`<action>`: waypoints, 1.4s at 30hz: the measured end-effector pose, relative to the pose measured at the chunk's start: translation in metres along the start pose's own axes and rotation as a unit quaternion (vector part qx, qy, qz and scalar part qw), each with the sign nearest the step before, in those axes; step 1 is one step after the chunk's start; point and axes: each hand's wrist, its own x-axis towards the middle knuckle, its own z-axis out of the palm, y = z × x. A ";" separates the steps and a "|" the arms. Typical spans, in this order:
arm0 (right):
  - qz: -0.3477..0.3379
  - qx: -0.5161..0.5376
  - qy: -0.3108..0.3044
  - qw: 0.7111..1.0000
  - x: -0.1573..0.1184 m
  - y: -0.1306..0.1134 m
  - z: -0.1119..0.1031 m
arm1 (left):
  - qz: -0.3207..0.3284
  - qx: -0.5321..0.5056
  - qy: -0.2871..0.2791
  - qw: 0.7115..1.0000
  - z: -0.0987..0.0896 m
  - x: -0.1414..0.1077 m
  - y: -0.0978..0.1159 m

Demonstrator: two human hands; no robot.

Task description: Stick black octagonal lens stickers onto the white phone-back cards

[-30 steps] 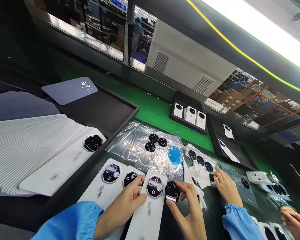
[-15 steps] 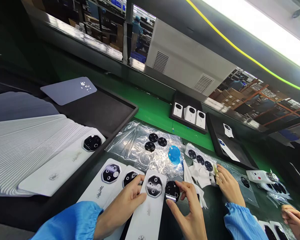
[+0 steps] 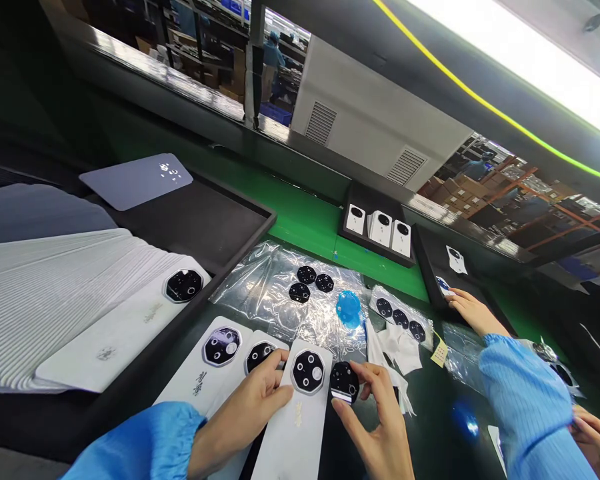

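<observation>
Left hand (image 3: pixel 243 407): closed on white panel (image 3: pixel 293 437); octagon (image 3: pixel 308 372) in place.
Right hand (image 3: pixel 377 417): pinching black disc (image 3: pixel 345 383), off the panel.
Far film (image 3: pixel 250 283): three loose discs (image 3: pixel 307 275).

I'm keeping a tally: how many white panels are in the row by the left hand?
3: the left panel; the middle panel, partly covered by the left hand; and the right panel, with the thumb on its edge. Others may be hidden underneath.

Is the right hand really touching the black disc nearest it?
Touching. The head view shows the right hand pinching the black disc at its edge, between thumb and fingers.
</observation>
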 end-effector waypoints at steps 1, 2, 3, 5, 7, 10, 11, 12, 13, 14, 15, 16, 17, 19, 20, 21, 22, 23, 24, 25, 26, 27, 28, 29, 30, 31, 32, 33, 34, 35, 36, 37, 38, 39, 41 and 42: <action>0.001 0.005 -0.006 1.000 0.000 -0.001 0.000 | 0.002 -0.002 0.000 1.000 0.000 0.000 0.000; -0.002 0.012 -0.015 1.000 -0.001 -0.002 -0.001 | 0.004 -0.006 -0.003 1.000 0.001 0.000 0.000; -0.009 0.024 -0.025 0.999 -0.002 -0.004 0.000 | 0.008 -0.012 -0.007 1.000 0.001 0.001 0.000; -0.037 0.059 -0.039 0.997 -0.005 -0.009 0.003 | 0.016 -0.027 -0.014 0.999 0.001 0.001 -0.002; -0.072 0.091 -0.038 0.993 -0.009 -0.015 0.010 | 0.024 -0.035 -0.014 0.999 0.002 0.002 -0.004; -0.101 0.089 -0.028 0.991 -0.016 -0.024 0.021 | 0.034 -0.001 -0.006 0.999 0.002 0.003 -0.005; -0.104 0.076 -0.029 0.991 -0.017 -0.026 0.023 | 0.034 0.019 -0.004 0.999 0.002 0.002 -0.004; -0.107 0.060 -0.029 0.992 -0.018 -0.027 0.025 | 0.034 0.040 -0.003 0.999 0.002 0.002 -0.004; -0.110 0.044 -0.030 0.992 -0.019 -0.028 0.026 | 0.034 0.058 -0.002 0.998 0.002 0.001 -0.003; -0.115 0.029 -0.032 0.992 -0.019 -0.029 0.026 | 0.036 0.071 -0.001 0.997 0.002 0.001 -0.002; -0.121 0.016 -0.034 0.992 -0.018 -0.029 0.026 | 0.039 0.081 0.000 0.996 0.002 0.000 -0.001; -0.130 0.005 -0.036 0.991 -0.018 -0.029 0.025 | 0.044 0.087 0.001 0.995 0.002 0.000 0.000; -0.138 -0.004 -0.037 0.990 -0.017 -0.028 0.025 | 0.047 0.091 0.002 0.995 0.002 0.000 0.001; -0.155 -0.015 -0.038 0.987 -0.015 -0.026 0.024 | 0.048 0.094 0.003 0.994 0.002 -0.001 0.002; -0.161 -0.019 -0.039 0.986 -0.014 -0.026 0.024 | 0.047 0.092 0.002 0.995 0.002 -0.001 0.002; -0.166 -0.023 -0.040 0.985 -0.014 -0.025 0.024 | 0.046 0.088 0.000 0.995 0.002 -0.001 0.002; -0.170 -0.025 -0.042 0.984 -0.013 -0.024 0.024 | 0.047 0.082 -0.002 0.996 0.001 -0.001 0.002; -0.174 -0.028 -0.044 0.983 -0.013 -0.024 0.023 | 0.049 0.075 -0.005 0.996 0.001 0.000 0.001; -0.177 -0.030 -0.047 0.983 -0.012 -0.024 0.023 | 0.051 0.069 -0.007 0.996 0.000 0.000 0.000; -0.180 -0.034 -0.051 0.982 -0.011 -0.024 0.022 | 0.053 0.063 -0.008 0.997 0.000 0.000 0.000; -0.183 -0.038 -0.056 0.981 -0.010 -0.023 0.021 | 0.055 0.058 -0.009 0.997 0.000 0.000 -0.001; -0.188 -0.045 -0.062 0.979 -0.009 -0.023 0.019 | 0.056 0.054 -0.011 0.997 -0.001 0.000 -0.001; -0.199 -0.053 -0.072 0.976 -0.007 -0.023 0.017 | 0.056 0.050 -0.013 0.997 -0.001 0.000 -0.001; -0.213 -0.062 -0.086 0.971 -0.005 -0.023 0.015 | 0.057 0.048 -0.014 0.997 -0.001 0.000 -0.002; -0.229 -0.072 -0.099 0.966 -0.003 -0.022 0.013 | 0.057 0.046 -0.015 0.997 -0.001 0.001 -0.002; -0.246 -0.083 -0.111 0.959 -0.002 -0.021 0.011 | 0.058 0.046 -0.016 0.997 -0.001 0.001 -0.002; -0.261 -0.094 -0.120 0.953 0.000 -0.021 0.009 | 0.058 0.047 -0.016 0.997 -0.002 0.001 -0.003; -0.273 -0.106 -0.127 0.948 0.001 -0.020 0.008 | 0.058 0.050 -0.016 0.997 -0.002 0.001 -0.004; -0.285 -0.118 -0.130 0.942 0.002 -0.019 0.007 | 0.057 0.053 -0.017 0.997 -0.002 0.002 -0.004; -0.295 -0.130 -0.131 0.938 0.003 -0.019 0.006 | 0.057 0.057 -0.018 0.997 -0.003 0.002 -0.005; -0.304 -0.140 -0.134 0.933 0.003 -0.019 0.006 | 0.057 0.061 -0.018 0.996 -0.003 0.002 -0.006; -0.313 -0.149 -0.136 0.928 0.003 -0.020 0.007 | 0.059 0.066 -0.017 0.996 -0.003 0.003 -0.006; -0.319 -0.155 -0.137 0.925 0.004 -0.020 0.007 | 0.062 0.070 -0.015 0.996 -0.004 0.003 -0.007; -0.324 -0.159 -0.137 0.923 0.004 -0.021 0.007 | 0.065 0.072 -0.014 0.995 -0.004 0.003 -0.007; -0.325 -0.157 -0.135 0.923 0.005 -0.022 0.007 | 0.069 0.074 -0.013 0.995 -0.004 0.003 -0.007; -0.325 -0.154 -0.135 0.924 0.006 -0.022 0.007 | 0.069 0.072 -0.014 0.995 -0.004 0.003 -0.007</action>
